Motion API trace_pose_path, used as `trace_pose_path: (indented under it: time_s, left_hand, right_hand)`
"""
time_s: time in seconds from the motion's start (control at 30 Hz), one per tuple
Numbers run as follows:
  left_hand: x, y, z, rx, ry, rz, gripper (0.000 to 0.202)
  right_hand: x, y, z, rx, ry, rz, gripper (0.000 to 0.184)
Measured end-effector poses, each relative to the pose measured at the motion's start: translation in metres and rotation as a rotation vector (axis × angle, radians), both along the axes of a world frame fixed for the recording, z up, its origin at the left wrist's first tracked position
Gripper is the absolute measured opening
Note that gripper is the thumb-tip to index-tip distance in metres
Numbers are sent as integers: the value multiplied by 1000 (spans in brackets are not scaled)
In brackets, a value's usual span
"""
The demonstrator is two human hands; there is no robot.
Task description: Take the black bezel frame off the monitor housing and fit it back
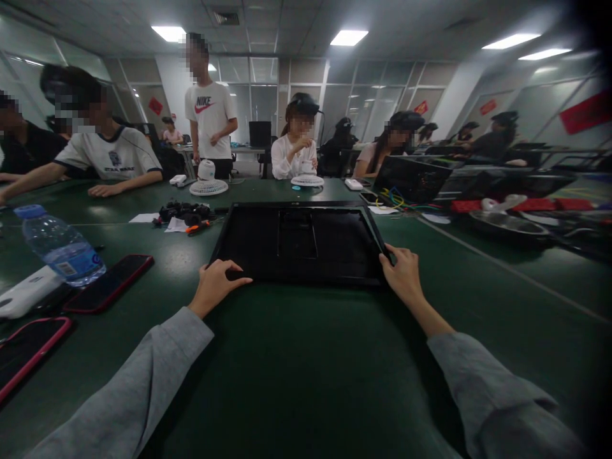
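Note:
A black rectangular monitor housing (253,242) with a raised rim lies on the green table in front of me. Inside it is a smaller dark rectangle (297,236), perhaps a recess or a panel; I cannot tell which. My left hand (217,284) grips the near left corner, its thumb and forefinger closed on the rim. At the right side, close to the near corner, my right hand (402,271) has its fingers around the edge.
To the left are a water bottle (67,252), a dark phone (112,284), a red-edged phone (31,354) and a white device (29,293). Beyond the housing stand two white fans (209,187). Tangled cables (394,201) and a round pan (507,226) lie right. Several people sit across.

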State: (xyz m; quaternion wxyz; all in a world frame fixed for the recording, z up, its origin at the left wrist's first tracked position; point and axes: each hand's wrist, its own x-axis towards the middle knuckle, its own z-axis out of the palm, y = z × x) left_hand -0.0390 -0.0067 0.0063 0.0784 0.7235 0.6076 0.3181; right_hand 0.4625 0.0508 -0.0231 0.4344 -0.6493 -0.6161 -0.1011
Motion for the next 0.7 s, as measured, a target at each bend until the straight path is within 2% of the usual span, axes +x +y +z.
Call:
trace_pose_path:
  time_s: [0.33, 0.4, 0.53, 0.6, 0.7]
  left_hand:
    - [2, 1, 3, 22, -19, -63, 34]
    - [0, 5, 0, 89, -60, -17, 33]
    - [-8, 15, -9, 246, -140, 180, 38]
    - [-14, 19, -13, 236, -192, 251, 41]
    - [-21, 24, -17, 114, -306, 302, 41]
  right_hand:
    - [0, 1, 0, -57, 26, -4, 40]
    - [-1, 1, 0, -78, 28, -3, 41]
    - [1, -1, 1, -147, 56, 1, 46]
    - [4, -2, 2, -179, 73, 21, 48]
    - [5, -3, 2, -196, 76, 35, 47]
